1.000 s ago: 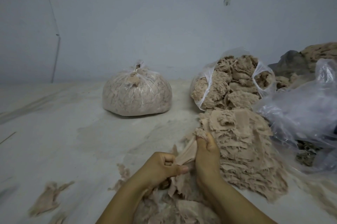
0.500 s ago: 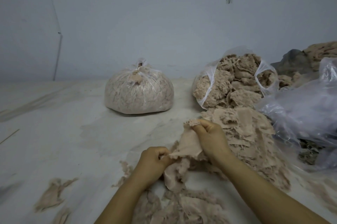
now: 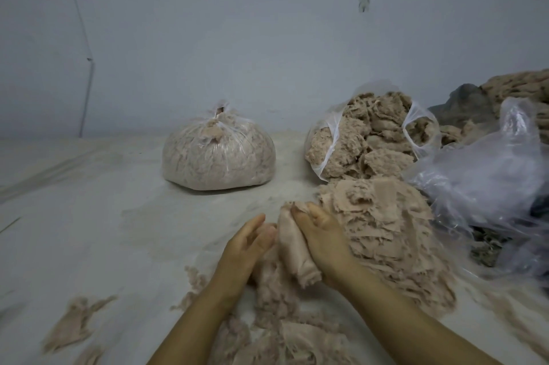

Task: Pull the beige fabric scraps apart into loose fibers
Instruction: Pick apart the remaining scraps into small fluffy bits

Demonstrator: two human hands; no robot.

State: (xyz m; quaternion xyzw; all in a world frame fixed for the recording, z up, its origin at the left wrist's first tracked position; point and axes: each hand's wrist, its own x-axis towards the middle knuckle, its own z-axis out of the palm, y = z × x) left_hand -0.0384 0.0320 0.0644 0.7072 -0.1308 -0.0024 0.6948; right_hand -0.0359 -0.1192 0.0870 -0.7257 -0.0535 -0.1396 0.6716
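Observation:
A beige fabric scrap (image 3: 297,251) hangs between my two hands just left of a big heap of beige scraps (image 3: 386,234). My right hand (image 3: 323,239) grips the scrap's upper edge with fingers curled over it. My left hand (image 3: 246,245) lies against the scrap's left side with its fingers stretched out and apart, holding nothing that I can make out. Loose pulled fibers (image 3: 282,332) are spread on the pale floor between my forearms.
A tied clear bag of fibers (image 3: 218,153) stands by the wall. An open bag stuffed with fluffy fibers (image 3: 368,138) sits behind the heap. Crumpled clear plastic (image 3: 487,186) lies at the right. A stray scrap (image 3: 75,326) rests at the lower left.
My left hand has let go of the scrap and opened its fingers. My right hand has bunched the scrap and moved it slightly forward and right.

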